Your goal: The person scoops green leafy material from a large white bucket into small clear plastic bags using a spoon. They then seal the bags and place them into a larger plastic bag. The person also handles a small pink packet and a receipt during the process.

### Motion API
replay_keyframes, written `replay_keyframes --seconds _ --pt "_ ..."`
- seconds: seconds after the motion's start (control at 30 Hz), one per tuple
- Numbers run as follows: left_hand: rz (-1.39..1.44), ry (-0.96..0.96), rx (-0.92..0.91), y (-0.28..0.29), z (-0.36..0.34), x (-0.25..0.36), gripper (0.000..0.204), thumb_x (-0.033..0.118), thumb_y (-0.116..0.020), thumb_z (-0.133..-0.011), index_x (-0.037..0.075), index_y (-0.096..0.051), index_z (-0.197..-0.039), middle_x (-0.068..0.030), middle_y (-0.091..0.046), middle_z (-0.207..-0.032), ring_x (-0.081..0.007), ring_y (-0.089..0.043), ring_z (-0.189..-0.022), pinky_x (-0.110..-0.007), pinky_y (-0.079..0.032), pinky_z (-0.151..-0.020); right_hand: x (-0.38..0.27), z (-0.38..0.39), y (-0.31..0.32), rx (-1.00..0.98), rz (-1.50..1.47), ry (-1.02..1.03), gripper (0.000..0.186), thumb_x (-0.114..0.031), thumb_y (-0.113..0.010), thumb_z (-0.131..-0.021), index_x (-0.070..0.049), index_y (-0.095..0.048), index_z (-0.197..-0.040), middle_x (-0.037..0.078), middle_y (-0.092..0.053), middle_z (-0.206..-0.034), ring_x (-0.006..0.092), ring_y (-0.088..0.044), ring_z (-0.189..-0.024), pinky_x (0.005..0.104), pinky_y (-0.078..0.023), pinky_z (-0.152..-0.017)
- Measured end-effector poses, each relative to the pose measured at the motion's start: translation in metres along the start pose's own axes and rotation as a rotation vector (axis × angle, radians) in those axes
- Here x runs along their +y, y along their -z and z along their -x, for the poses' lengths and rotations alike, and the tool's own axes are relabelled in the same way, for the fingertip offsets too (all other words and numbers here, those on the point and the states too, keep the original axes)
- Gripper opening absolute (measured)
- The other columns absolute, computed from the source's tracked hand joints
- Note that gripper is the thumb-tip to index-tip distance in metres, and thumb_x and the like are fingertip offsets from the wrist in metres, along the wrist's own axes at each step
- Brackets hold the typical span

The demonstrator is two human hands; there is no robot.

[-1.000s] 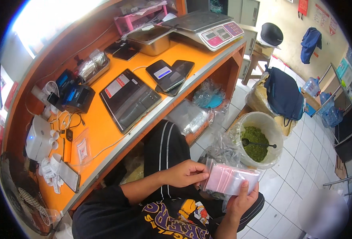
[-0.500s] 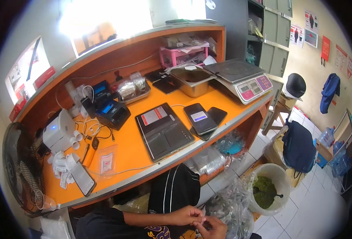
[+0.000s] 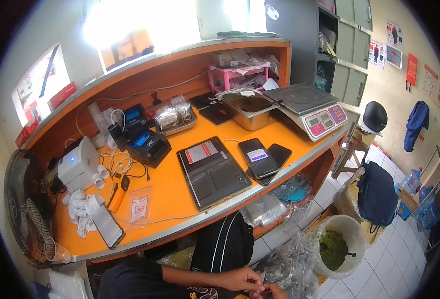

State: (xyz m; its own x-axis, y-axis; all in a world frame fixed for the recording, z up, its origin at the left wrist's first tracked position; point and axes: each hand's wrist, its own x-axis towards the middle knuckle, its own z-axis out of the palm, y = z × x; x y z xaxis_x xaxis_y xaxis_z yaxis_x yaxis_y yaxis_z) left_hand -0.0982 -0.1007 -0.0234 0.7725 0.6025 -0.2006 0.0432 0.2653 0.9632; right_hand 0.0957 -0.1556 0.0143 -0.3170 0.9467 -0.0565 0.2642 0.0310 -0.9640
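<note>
Curving along the wall, the smooth orange tabletop with its pale rounded edge carries a flat dark tablet. Below its lip lie crinkled clear plastic bags beside a white bucket of green powder. At the bottom edge, the left hand and right hand meet, fingers pinching a small clear packet, barely visible.

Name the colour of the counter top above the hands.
Orange counter top, clearest in the head view.
</note>
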Motion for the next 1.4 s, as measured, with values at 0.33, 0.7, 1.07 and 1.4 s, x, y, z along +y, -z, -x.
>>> replay_keyframes --seconds 0.33,0.7,1.07,1.4 --pt "-0.125 -0.088 -0.026 -0.007 -0.001 0.010 0.030 0.026 -0.058 -0.095 0.001 -0.060 -0.077 0.0017 -0.058 -0.067 -0.0038 -0.051 -0.062 -0.021 -0.039 -0.055 0.013 0.002 0.011 -0.025 0.066 0.121 0.014 -0.012 -0.057 -0.089 0.001 -0.060 -0.086 0.011 -0.058 -0.072 0.0150 -0.051 -0.064 0.0303 -0.043 -0.058" --pt "-0.409 -0.125 0.196 -0.008 0.003 0.021 0.023 0.017 -0.059 -0.091 -0.001 -0.061 -0.078 -0.0014 -0.051 -0.060 -0.0060 -0.043 -0.056 -0.028 -0.035 -0.051 0.020 -0.005 -0.002 0.346 0.334 -0.006 0.014 -0.011 -0.055 -0.090 0.001 -0.058 -0.096 0.014 -0.063 -0.077 0.0252 -0.061 -0.068 0.0336 -0.049 -0.061" --pt "-0.805 -1.031 0.536 0.004 0.030 0.138 0.014 0.017 -0.068 -0.083 0.005 -0.061 -0.082 -0.0059 -0.058 -0.075 -0.0181 -0.058 -0.069 -0.031 -0.044 -0.058 0.005 -0.025 0.019 0.636 -0.201 0.071 0.010 0.001 -0.051 -0.091 -0.001 -0.051 -0.100 0.003 -0.056 -0.081 0.0069 -0.054 -0.065 0.0211 -0.046 -0.056" --pt "-0.398 -1.029 0.686 0.022 0.022 0.093 0.042 0.025 -0.070 -0.070 0.000 -0.056 -0.101 -0.0111 -0.057 -0.098 -0.0252 -0.057 -0.089 -0.036 -0.045 -0.076 -0.025 -0.039 0.034 0.589 -0.233 0.145 0.020 0.000 -0.048 -0.088 -0.001 -0.053 -0.108 0.011 -0.065 -0.088 0.0151 -0.065 -0.072 0.0271 -0.051 -0.065"
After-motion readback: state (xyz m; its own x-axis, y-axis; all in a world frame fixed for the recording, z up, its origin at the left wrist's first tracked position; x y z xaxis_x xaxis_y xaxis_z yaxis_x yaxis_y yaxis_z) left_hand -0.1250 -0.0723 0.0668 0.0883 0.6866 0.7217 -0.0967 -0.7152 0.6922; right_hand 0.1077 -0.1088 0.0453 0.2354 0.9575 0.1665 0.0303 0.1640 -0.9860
